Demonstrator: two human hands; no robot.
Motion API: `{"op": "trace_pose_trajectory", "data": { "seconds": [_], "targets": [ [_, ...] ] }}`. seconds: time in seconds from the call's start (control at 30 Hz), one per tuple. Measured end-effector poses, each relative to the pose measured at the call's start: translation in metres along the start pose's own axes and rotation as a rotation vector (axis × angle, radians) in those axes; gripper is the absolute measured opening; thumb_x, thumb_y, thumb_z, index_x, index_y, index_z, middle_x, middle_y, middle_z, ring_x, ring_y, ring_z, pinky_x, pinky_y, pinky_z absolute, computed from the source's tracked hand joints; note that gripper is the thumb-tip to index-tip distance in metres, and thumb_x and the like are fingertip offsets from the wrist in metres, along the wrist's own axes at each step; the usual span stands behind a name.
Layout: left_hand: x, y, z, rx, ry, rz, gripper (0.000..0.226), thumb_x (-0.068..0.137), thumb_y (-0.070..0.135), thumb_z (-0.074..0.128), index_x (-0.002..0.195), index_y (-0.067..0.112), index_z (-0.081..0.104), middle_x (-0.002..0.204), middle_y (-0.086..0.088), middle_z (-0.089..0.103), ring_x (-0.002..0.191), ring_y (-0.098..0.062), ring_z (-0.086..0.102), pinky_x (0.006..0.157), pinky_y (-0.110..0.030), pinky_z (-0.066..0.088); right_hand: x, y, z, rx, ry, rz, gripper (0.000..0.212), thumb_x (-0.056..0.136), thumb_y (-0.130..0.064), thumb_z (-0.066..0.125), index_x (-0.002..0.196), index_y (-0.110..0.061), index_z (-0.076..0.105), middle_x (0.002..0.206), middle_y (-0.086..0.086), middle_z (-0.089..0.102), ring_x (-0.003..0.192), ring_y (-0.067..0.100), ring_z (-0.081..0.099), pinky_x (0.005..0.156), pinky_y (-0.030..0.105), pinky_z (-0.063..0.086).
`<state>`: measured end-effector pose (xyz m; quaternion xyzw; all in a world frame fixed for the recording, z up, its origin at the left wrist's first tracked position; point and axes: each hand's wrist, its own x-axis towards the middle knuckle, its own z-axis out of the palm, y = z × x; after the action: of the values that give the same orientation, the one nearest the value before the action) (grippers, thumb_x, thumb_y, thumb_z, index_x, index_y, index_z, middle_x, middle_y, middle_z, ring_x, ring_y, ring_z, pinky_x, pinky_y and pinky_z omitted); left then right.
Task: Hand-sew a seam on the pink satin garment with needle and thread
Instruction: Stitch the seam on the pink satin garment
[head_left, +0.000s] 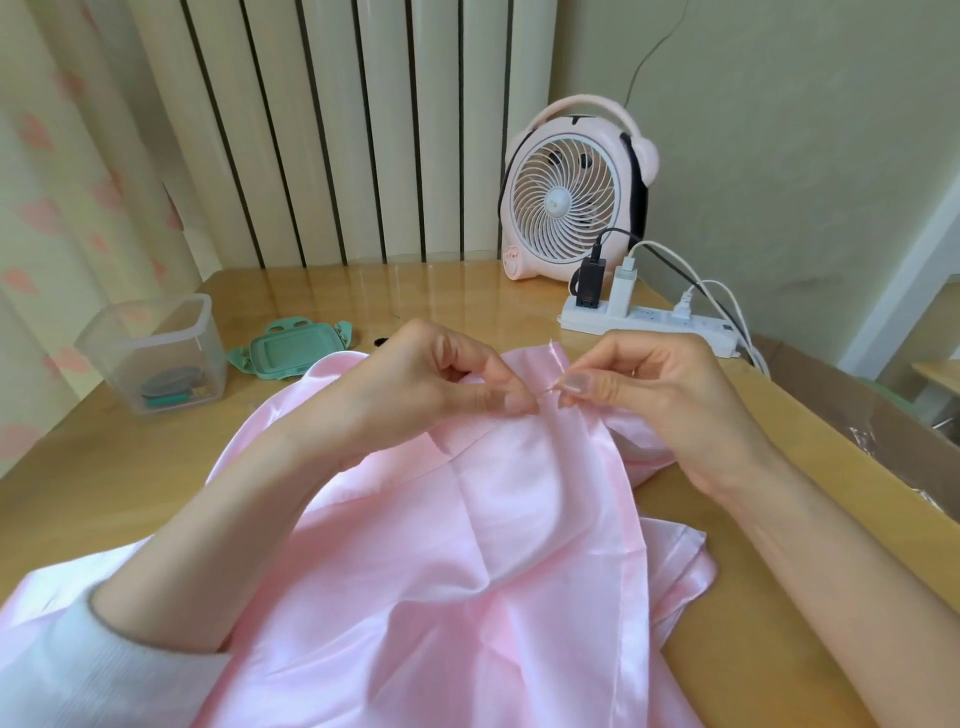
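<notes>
The left hand (441, 384) pinches a fold of the pink garment (467, 545), which lies spread on the bench (753, 597) beneath both hands. Just beside it, the right hand (654, 395) grips a thin needle (550, 389) at the seam.

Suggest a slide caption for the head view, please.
Both hands, left and right, pinch a needle at the pink satin garment.
</notes>
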<state>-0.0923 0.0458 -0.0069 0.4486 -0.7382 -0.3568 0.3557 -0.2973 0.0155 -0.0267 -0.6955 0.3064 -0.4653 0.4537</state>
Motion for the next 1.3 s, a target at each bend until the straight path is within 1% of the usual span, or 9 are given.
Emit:
{"op": "trace_pose_trajectory", "data": {
  "seconds": [0.1, 0.17, 0.27, 0.37, 0.7, 0.8, 0.9, 1.07, 1.3],
  "targets": [
    [-0.004, 0.006, -0.006, 0.042, -0.086, 0.026, 0.02, 0.067, 0.028, 0.074, 0.084, 0.019, 0.078, 0.068, -0.026, 0.052, 0.064, -0.035, 0.029, 0.06, -0.029, 0.023, 0.006, -0.003, -0.016, 0.1, 0.02, 0.155, 0.028, 0.06, -0.029, 0.075, 0.08, -0.01, 0.074, 0.09, 0.007, 0.073, 0.077, 0.012, 0.066, 0.074, 0.02, 0.05],
    [-0.006, 0.009, -0.009, 0.044, -0.089, 0.036, 0.014, 0.07, 0.021, 0.075, 0.083, 0.019, 0.078, 0.059, -0.015, 0.041, 0.062, -0.027, 0.02, 0.055, -0.028, 0.017, 0.007, -0.005, -0.019, 0.216, -0.124, 0.295, 0.037, 0.048, -0.038, 0.085, 0.075, -0.014, 0.076, 0.087, 0.006, 0.073, 0.076, 0.013, 0.066, 0.072, 0.022, 0.053],
    [-0.008, 0.014, -0.011, 0.043, -0.114, 0.045, 0.013, 0.071, 0.019, 0.08, 0.083, 0.021, 0.078, 0.063, -0.022, 0.046, 0.062, -0.029, 0.021, 0.055, -0.033, 0.018, 0.004, -0.005, -0.011, 0.325, -0.282, 0.387, 0.034, 0.043, -0.033, 0.089, 0.065, -0.013, 0.073, 0.068, 0.003, 0.068, 0.065, 0.011, 0.062, 0.06, 0.019, 0.051],
    [-0.009, 0.013, -0.012, 0.071, -0.147, 0.053, 0.023, 0.068, 0.027, 0.076, 0.091, 0.027, 0.076, 0.076, -0.033, 0.054, 0.066, -0.037, 0.022, 0.056, -0.039, 0.016, 0.002, -0.009, -0.003, 0.349, -0.201, 0.341, 0.027, 0.045, -0.03, 0.084, 0.062, -0.012, 0.072, 0.066, 0.004, 0.068, 0.076, 0.011, 0.064, 0.061, 0.018, 0.053],
    [-0.011, 0.017, -0.013, 0.066, -0.245, 0.081, 0.037, 0.066, 0.035, 0.078, 0.103, 0.031, 0.073, 0.089, -0.036, 0.057, 0.075, -0.053, 0.043, 0.064, -0.042, 0.028, -0.012, -0.022, 0.0, 0.282, -0.083, 0.248, 0.011, 0.049, -0.026, 0.071, 0.053, -0.016, 0.068, 0.05, -0.001, 0.058, 0.04, 0.008, 0.051, 0.038, 0.014, 0.037],
    [-0.012, 0.019, -0.011, 0.063, -0.244, 0.092, 0.035, 0.068, 0.019, 0.08, 0.102, 0.023, 0.075, 0.081, -0.015, 0.065, 0.07, -0.039, 0.047, 0.069, -0.026, 0.035, -0.016, -0.019, -0.002, 0.21, -0.147, 0.221, 0.02, 0.052, -0.035, 0.075, 0.06, -0.018, 0.069, 0.055, -0.003, 0.061, 0.044, 0.008, 0.052, 0.039, 0.02, 0.035],
    [-0.013, 0.019, -0.011, 0.099, -0.242, 0.067, 0.044, 0.064, 0.031, 0.085, 0.104, 0.016, 0.074, 0.068, 0.018, 0.062, 0.058, 0.003, 0.051, 0.057, -0.006, 0.037, -0.018, -0.018, -0.002, 0.154, -0.167, 0.183, 0.024, 0.052, -0.038, 0.078, 0.061, -0.018, 0.069, 0.056, -0.003, 0.062, 0.047, 0.009, 0.053, 0.042, 0.023, 0.036],
    [-0.013, 0.017, -0.01, 0.175, -0.203, 0.051, 0.058, 0.057, 0.054, 0.075, 0.104, 0.02, 0.072, 0.069, 0.019, 0.062, 0.061, 0.004, 0.055, 0.056, -0.007, 0.037, -0.021, -0.021, 0.0, 0.153, -0.129, 0.151, 0.016, 0.053, -0.028, 0.074, 0.054, -0.016, 0.064, 0.05, -0.004, 0.055, 0.043, 0.007, 0.048, 0.041, 0.018, 0.035],
    [-0.012, 0.013, -0.008, 0.18, -0.181, 0.076, 0.054, 0.062, 0.049, 0.076, 0.105, 0.017, 0.071, 0.07, 0.02, 0.061, 0.061, 0.004, 0.055, 0.056, -0.003, 0.037, -0.021, -0.017, -0.005, 0.17, -0.126, 0.153, 0.031, 0.047, -0.039, 0.084, 0.061, -0.015, 0.068, 0.057, 0.001, 0.064, 0.049, 0.013, 0.054, 0.047, 0.025, 0.036]
  ]
}}
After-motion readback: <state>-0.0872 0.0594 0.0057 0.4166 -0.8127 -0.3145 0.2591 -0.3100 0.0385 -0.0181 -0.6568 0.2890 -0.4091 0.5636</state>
